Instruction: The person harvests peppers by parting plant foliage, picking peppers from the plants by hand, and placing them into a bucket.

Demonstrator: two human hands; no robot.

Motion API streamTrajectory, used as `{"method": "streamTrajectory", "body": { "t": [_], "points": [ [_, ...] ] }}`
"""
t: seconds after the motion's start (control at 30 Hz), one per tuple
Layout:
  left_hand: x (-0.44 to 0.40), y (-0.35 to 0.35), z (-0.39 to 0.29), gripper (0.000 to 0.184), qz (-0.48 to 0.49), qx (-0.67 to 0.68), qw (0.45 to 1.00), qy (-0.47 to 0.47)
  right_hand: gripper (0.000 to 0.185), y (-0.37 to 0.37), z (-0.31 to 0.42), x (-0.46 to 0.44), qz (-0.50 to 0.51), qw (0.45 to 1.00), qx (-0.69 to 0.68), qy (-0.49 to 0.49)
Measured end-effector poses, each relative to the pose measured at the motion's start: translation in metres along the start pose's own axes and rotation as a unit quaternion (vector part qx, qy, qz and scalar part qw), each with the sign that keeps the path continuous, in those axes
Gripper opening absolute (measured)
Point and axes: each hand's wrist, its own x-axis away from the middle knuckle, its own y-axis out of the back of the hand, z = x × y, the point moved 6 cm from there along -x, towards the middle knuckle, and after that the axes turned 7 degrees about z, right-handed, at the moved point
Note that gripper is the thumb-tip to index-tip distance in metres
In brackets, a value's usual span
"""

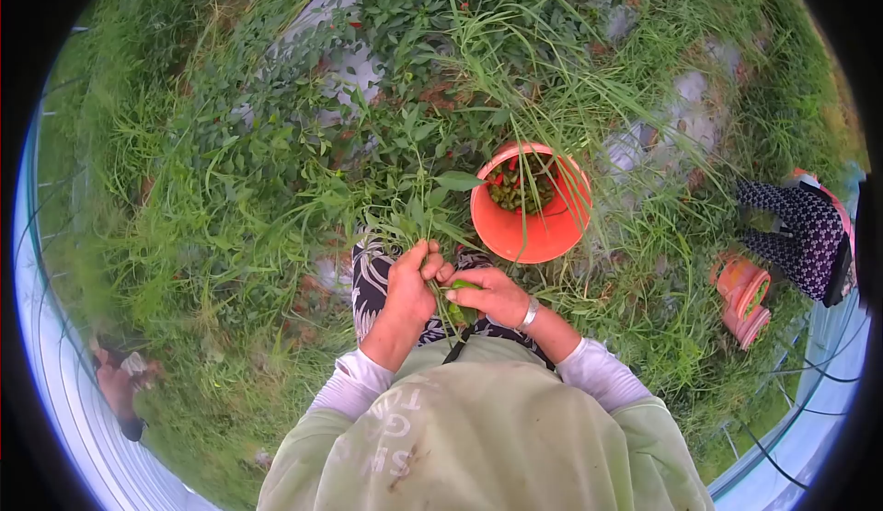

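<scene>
Close in front of the body, my left hand (413,283) is closed round the stems of a leafy green plant (418,221), whose leaves spread above the fist. My right hand (489,297), with a silvery band at the wrist, is closed on a green pepper (464,307) right beside it. The two hands almost touch. Beyond my right hand, a red-orange bucket (538,232) leans in the grass, its opening showing green and some red peppers (521,186) inside.
Grass and leafy plants (276,157) surround me, with pieces of pale sheeting (354,69) between them. At the right, a person in dark patterned clothing (805,240) is near orange-pink buckets (740,295). Another person (118,390) shows at the lower left.
</scene>
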Motion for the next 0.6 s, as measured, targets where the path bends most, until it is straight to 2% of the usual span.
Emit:
{"method": "streamTrajectory", "body": {
  "t": [0.03,0.1,0.17,0.23,0.3,0.33,0.37,0.4,0.43,0.47,0.53,0.6],
  "points": [
    [-0.001,0.001,0.003,0.019,0.014,0.009,1.000,0.015,0.027,0.002,0.001,0.002,-0.001,1.000,-0.001,0.000],
    [-0.003,0.002,0.002,0.017,0.012,0.003,1.000,0.016,0.028,-0.001,0.001,0.007,0.063,0.994,-0.067,-0.052],
    [-0.001,0.004,-0.006,0.016,0.023,0.037,0.997,0.059,0.029,0.007,-0.030,0.007,0.078,0.990,-0.090,-0.068],
    [-0.008,0.017,-0.031,0.017,0.065,0.034,0.997,0.026,0.029,0.017,-0.045,0.014,0.095,0.985,-0.113,-0.086],
    [-0.010,0.033,-0.054,0.017,0.044,0.021,0.999,-0.004,0.031,0.038,-0.053,0.024,0.020,0.981,-0.169,-0.097],
    [-0.009,0.040,-0.065,0.017,0.023,0.021,0.999,-0.020,0.034,0.049,-0.048,0.029,0.003,0.986,-0.128,-0.106],
    [-0.008,0.048,-0.075,0.017,0.002,0.020,0.999,-0.037,0.039,0.060,-0.064,0.028,-0.008,0.982,-0.161,-0.099],
    [-0.007,0.056,-0.087,0.018,-0.030,0.015,0.998,-0.061,0.044,0.072,-0.074,0.029,-0.063,0.974,-0.185,-0.113],
    [-0.009,0.072,-0.099,0.019,-0.048,0.033,0.995,-0.080,0.049,0.084,-0.082,0.032,-0.119,0.963,-0.206,-0.127],
    [-0.013,0.103,-0.110,0.019,-0.072,0.109,0.986,-0.105,0.049,0.094,-0.095,0.031,-0.122,0.962,-0.208,-0.128],
    [0.005,0.119,-0.135,0.032,-0.177,0.035,0.968,-0.175,0.063,0.135,-0.130,0.038,-0.279,0.940,-0.123,-0.154],
    [0.019,0.152,-0.145,0.044,-0.279,0.011,0.944,-0.178,0.067,0.164,-0.158,0.052,-0.368,0.911,-0.096,-0.162]
  ]
}}
